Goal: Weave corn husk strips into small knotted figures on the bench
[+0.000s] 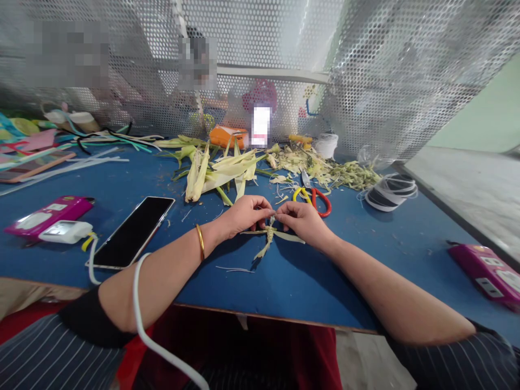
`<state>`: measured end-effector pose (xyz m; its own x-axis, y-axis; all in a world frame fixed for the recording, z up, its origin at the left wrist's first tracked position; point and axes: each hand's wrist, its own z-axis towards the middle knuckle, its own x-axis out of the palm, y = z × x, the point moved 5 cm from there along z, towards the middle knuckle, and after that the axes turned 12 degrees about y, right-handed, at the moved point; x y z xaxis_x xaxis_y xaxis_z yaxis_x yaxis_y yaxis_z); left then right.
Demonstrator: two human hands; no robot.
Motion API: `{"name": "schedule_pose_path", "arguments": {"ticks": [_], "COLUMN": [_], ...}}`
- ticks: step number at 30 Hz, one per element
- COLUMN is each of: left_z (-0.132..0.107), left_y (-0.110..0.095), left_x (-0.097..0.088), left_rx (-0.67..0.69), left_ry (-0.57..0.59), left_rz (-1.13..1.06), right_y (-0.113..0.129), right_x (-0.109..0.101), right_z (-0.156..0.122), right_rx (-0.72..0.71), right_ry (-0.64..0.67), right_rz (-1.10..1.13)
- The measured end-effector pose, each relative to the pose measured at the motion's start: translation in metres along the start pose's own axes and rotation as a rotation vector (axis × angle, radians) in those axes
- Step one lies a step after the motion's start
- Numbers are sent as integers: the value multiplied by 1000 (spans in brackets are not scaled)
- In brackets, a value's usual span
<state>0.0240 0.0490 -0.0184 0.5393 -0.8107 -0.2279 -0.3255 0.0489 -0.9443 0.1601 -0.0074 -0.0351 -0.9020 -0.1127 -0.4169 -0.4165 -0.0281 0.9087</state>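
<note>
A small braid of pale corn husk [270, 235] lies over the blue table, with loose strips sticking out to both sides and a tail toward me. My left hand [248, 214] pinches at its far end, thumb and fingers pressed together. From the other side my right hand [301, 220] also closes its fingertips there, almost touching the left ones. Whether a thread or string runs between the fingertips is too small to tell. Just beyond my right hand lie scissors [312, 198] with one red and one yellow handle.
Corn husks [223, 172] and shredded husk scraps [325, 169] lie beyond my hands. A spool of white cord [385, 193] stands right. At left are a black phone [132, 233], a white cable [140, 314] and a purple device [51, 216]; another purple device [489, 271] sits right. Perforated mesh [276, 49] rises behind.
</note>
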Motion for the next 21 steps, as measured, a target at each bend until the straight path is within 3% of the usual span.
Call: {"name": "schedule_pose_path", "arguments": {"ticks": [4,10,21], "left_z": [0,-1,2], "left_y": [4,0,2], "left_x": [0,0,-1], "left_rx": [-23,14,19], "left_ry": [20,-14,-22], "left_rz": [-12,-1,10], "right_y": [3,1,1], "right_x": [1,3,2], "right_z": [0,0,0], "right_rx": [-10,52,-8], "right_ry": [-4,-6,-3], "right_rz": [-75,-8,-68]}}
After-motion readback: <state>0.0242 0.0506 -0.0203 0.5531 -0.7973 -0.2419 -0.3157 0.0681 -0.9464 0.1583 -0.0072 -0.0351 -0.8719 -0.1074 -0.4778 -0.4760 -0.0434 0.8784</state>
